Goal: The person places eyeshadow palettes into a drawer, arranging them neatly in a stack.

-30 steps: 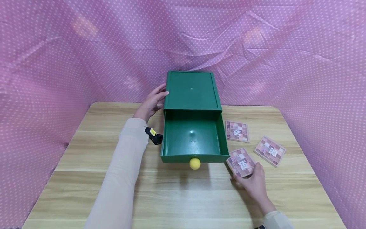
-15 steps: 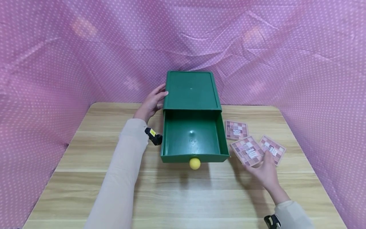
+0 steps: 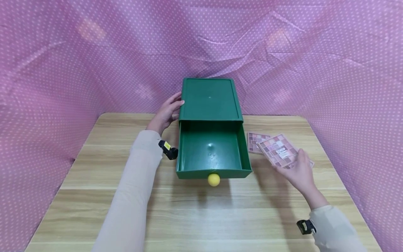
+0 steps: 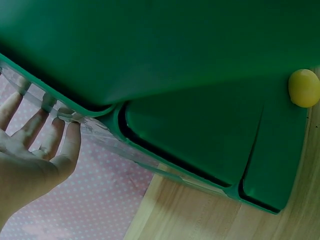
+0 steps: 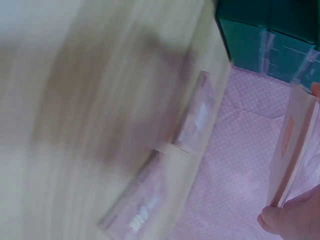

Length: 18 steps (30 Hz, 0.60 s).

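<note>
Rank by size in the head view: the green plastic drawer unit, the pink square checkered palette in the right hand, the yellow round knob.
1. Green drawer unit, clearly largest
2. Pink checkered palette, partly covered by fingers
3. Yellow knob, smallest

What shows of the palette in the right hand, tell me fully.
The palette is a flat, squarish case with pale pink, plastic-looking edges. Its top shows a grid of pink, mauve and whitish squares with white lettering, too blurred to read; the right wrist view shows a pale underside with an orange mark. The right hand grips its near right side. It is held above the table, right of the green drawer, partly hiding two other palettes in the head view.
</note>
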Each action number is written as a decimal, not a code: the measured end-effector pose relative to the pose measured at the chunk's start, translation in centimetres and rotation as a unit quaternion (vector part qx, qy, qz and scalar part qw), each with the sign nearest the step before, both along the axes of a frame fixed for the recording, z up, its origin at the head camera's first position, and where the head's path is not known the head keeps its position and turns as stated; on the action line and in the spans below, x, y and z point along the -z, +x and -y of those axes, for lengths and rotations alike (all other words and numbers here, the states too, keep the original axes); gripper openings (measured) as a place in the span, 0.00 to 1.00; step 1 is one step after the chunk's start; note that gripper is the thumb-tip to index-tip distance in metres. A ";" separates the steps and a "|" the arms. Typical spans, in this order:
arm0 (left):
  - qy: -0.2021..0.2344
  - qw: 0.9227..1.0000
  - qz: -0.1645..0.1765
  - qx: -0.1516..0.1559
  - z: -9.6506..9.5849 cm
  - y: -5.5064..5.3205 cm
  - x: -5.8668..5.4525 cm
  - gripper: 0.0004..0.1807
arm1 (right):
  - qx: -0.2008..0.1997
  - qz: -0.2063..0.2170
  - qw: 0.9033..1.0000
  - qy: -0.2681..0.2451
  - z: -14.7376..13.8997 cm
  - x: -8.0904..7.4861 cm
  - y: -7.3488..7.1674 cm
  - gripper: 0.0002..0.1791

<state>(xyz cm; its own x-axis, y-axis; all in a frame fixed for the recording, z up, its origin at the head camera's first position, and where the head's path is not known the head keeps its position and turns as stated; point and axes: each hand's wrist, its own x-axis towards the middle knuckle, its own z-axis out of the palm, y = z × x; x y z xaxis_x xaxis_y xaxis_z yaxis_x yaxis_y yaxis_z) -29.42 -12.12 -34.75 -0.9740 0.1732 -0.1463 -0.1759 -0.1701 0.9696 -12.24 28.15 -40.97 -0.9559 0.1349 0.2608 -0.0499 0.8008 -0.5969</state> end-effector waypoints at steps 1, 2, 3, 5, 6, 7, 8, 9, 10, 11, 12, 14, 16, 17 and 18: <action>-0.001 1.000 0.003 0.001 0.0 0.0 0.0 0.28 | -0.001 0.000 1.000 0.002 0.0 -0.3 -0.2 0.48; 0.000 1.000 0.005 0.000 0.0 -0.1 0.0 0.28 | -0.004 0.000 1.000 0.001 0.0 -0.7 -0.3 0.47; 0.000 1.000 0.006 0.000 0.0 -0.1 0.0 0.28 | -0.006 0.000 1.000 0.002 0.0 -1.0 -0.5 0.48; -0.001 1.000 0.008 0.002 -0.1 0.0 -0.1 0.28 | -0.012 -0.003 1.000 -0.001 0.0 -1.8 -0.8 0.49; -0.001 1.000 0.007 0.000 -0.1 0.0 -0.1 0.28 | -0.015 -0.005 1.000 -0.002 0.0 -2.1 -0.9 0.48; -0.001 1.000 0.007 0.000 -0.1 0.0 -0.1 0.28 | -0.018 -0.006 1.000 -0.002 0.0 -2.5 -1.1 0.48; -0.001 1.000 0.007 -0.002 -0.1 0.0 -0.1 0.28 | -0.021 -0.007 1.000 -0.004 0.1 -2.9 -1.2 0.48; -0.002 1.000 0.007 -0.002 -0.1 0.0 -0.1 0.28 | -0.023 -0.005 1.000 -0.002 0.1 -3.3 -1.4 0.48; -0.004 1.000 0.006 -0.002 -0.1 0.1 -0.1 0.28 | -0.024 -0.002 1.000 -0.002 0.2 -3.7 -1.5 0.48; -0.005 1.000 0.005 -0.003 -0.1 0.1 -0.1 0.28 | -0.025 0.003 1.000 0.000 0.3 -4.1 -1.6 0.49; -0.006 1.000 0.004 -0.004 -0.1 0.1 0.0 0.28 | -0.027 0.007 1.000 0.003 0.4 -4.5 -1.8 0.50; -0.009 1.000 0.003 -0.006 -0.1 0.0 0.0 0.28 | -0.029 0.019 0.999 0.004 0.6 -5.2 -2.0 0.53; -0.009 1.000 0.002 -0.006 -0.1 0.0 0.1 0.27 | -0.034 0.024 0.999 0.003 0.8 -5.9 -2.2 0.55; -0.009 1.000 0.002 -0.006 -0.1 0.0 0.1 0.27 | -0.039 0.023 0.999 0.001 1.0 -6.2 -2.3 0.56; -0.009 1.000 0.002 -0.006 -0.1 0.0 0.1 0.27 | -0.042 0.023 0.999 0.000 1.1 -6.6 -2.4 0.56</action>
<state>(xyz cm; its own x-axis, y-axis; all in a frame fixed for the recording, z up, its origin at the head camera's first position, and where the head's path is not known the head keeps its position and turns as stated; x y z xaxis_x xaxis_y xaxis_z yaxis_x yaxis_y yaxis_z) -29.44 -12.02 -34.84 -0.9755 0.1590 -0.1523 -0.1770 -0.1549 0.9719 -14.69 27.02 -34.41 -0.9750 0.0533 0.2156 -0.0893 0.7946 -0.6005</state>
